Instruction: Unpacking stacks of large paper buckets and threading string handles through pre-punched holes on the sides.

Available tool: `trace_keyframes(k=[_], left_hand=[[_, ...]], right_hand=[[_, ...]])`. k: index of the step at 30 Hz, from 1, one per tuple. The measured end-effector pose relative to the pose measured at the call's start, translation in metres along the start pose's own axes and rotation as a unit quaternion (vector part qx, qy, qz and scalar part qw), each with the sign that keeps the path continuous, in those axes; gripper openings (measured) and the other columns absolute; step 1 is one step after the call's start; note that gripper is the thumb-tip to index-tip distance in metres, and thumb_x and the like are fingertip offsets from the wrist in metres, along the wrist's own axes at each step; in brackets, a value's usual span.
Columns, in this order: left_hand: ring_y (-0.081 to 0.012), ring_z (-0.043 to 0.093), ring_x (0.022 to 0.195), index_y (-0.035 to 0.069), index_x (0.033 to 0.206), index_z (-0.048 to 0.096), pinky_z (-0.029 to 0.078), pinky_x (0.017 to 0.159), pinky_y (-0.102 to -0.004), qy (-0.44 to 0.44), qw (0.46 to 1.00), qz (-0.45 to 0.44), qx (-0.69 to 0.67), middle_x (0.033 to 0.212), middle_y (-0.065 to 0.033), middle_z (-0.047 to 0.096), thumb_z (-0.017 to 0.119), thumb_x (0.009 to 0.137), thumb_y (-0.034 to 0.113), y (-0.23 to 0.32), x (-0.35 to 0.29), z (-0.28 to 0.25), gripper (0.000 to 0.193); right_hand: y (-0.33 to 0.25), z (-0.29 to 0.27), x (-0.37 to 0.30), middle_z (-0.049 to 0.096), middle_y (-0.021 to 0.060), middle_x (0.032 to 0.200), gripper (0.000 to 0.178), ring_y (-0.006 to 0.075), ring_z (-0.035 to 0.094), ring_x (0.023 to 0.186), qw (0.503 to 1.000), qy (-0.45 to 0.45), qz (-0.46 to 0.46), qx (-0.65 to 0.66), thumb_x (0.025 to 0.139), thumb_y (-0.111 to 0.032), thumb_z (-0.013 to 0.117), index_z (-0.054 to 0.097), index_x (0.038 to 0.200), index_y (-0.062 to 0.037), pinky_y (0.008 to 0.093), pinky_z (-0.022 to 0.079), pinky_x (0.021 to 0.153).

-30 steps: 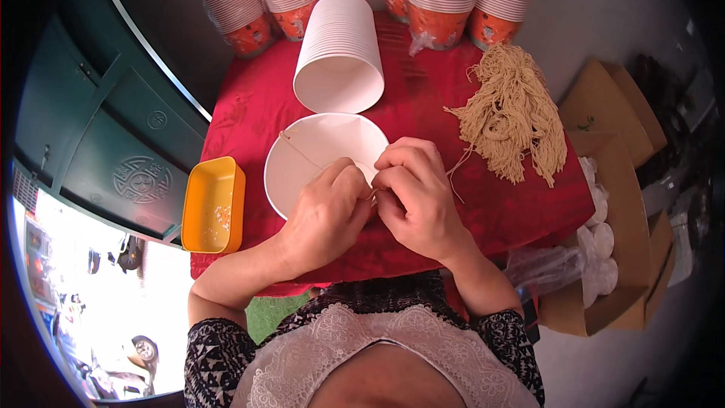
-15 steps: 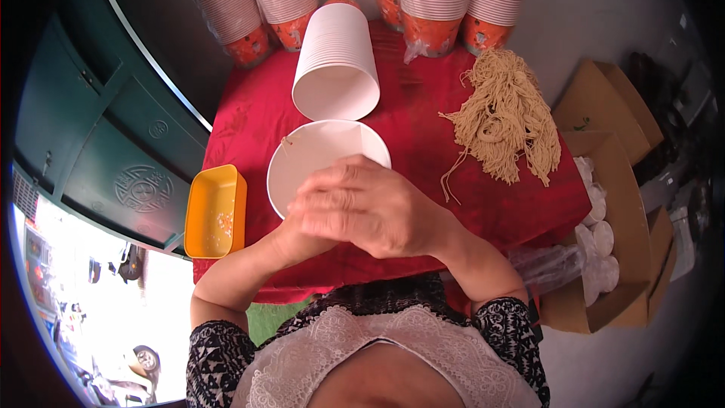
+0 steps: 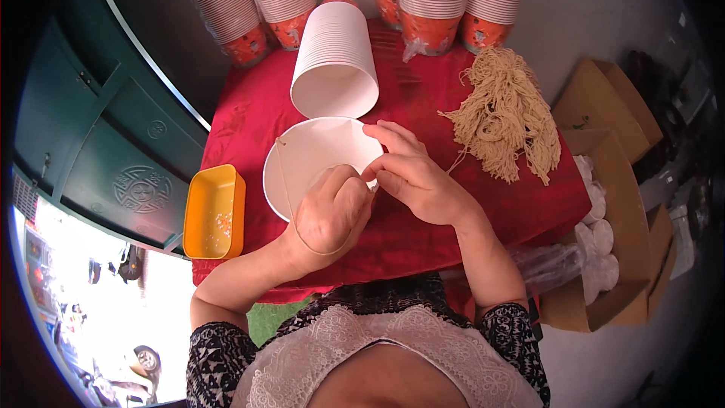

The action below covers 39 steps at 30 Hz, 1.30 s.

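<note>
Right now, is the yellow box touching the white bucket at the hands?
Apart: the head view shows red cloth between the yellow box and that white bucket.

The bare left hand (image 3: 328, 208) curls with its back upward and knuckles forward, fingertips hidden. The bare right hand (image 3: 427, 185) bends in beside it, its fingers (image 3: 393, 135) pointing leftward. The bare left forearm (image 3: 245, 272) and bare right forearm (image 3: 491, 261) converge, elbows bent outward.

Both hands (image 3: 332, 212) meet at a white bowl (image 3: 317, 147) — a tan string (image 3: 284, 175) slanting across its opening.
</note>
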<state>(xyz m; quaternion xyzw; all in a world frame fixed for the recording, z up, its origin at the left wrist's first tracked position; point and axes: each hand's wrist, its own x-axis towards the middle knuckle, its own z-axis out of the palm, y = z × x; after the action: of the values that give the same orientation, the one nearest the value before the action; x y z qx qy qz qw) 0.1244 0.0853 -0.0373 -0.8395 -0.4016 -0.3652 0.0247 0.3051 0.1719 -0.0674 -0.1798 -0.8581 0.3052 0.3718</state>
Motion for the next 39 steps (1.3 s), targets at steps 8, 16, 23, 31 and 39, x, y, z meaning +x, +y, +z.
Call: trace_keyframes(k=[8,16,23,31,39], left_hand=[[-0.0286,0.058,0.067,0.002,0.085,0.053,0.047,0.06,-0.0379,-0.006,0.992,-0.06,-0.112,0.078,-0.0124,0.055,0.07,0.078,-0.006,-0.004,0.003,-0.005,0.02],[-0.0092,0.058,0.067,-0.001,0.085,0.062,0.049,0.06,-0.0278,-0.113,0.9,-0.321,-0.272,0.073,-0.0039,0.064,0.068,0.088,0.008,-0.024,0.008,-0.019,0.011],[-0.0089,0.057,0.063,-0.001,0.082,0.061,0.047,0.056,-0.0268,-0.107,0.896,-0.341,-0.262,0.071,-0.0033,0.063,0.066,0.09,0.012,-0.024,0.011,-0.023,0.016],[-0.0086,0.054,0.055,0.0,0.07,0.063,0.042,0.052,-0.0238,-0.196,0.826,-0.418,-0.324,0.064,-0.0031,0.061,0.063,0.09,0.017,-0.039,0.014,-0.033,0.027],[-0.0128,0.052,0.051,-0.003,0.074,0.063,0.042,0.051,-0.0236,-0.035,0.66,-0.448,-0.602,0.074,-0.0196,0.069,0.062,0.091,0.008,-0.03,0.017,-0.022,0.02]], right_hand=[[-0.001,0.012,-0.004,0.047,0.0166,0.142,0.006,0.0366,0.035,0.137,0.997,0.057,-0.033,0.044,0.084,-0.006,0.068,0.064,0.088,-0.0029,0.046,0.029,0.11],[-0.021,0.022,-0.015,0.054,0.0083,0.108,0.02,0.0285,0.052,0.11,0.963,0.203,-0.096,-0.15,0.071,-0.002,0.074,0.057,0.081,-0.0069,0.0421,0.038,0.088],[-0.027,0.029,-0.024,0.053,0.0074,0.097,0.015,0.0268,0.053,0.097,0.955,0.216,-0.129,-0.159,0.073,0.001,0.066,0.054,0.078,-0.0055,0.0392,0.039,0.083],[-0.016,0.041,-0.035,0.053,0.0095,0.097,0.015,0.0271,0.053,0.094,0.965,0.191,-0.116,-0.135,0.074,0.003,0.065,0.053,0.08,-0.003,0.0379,0.043,0.08],[-0.018,0.044,-0.034,0.055,0.0122,0.097,0.016,0.028,0.056,0.088,0.971,0.18,-0.116,-0.105,0.075,0.006,0.067,0.053,0.082,0.0003,0.0352,0.049,0.072]])
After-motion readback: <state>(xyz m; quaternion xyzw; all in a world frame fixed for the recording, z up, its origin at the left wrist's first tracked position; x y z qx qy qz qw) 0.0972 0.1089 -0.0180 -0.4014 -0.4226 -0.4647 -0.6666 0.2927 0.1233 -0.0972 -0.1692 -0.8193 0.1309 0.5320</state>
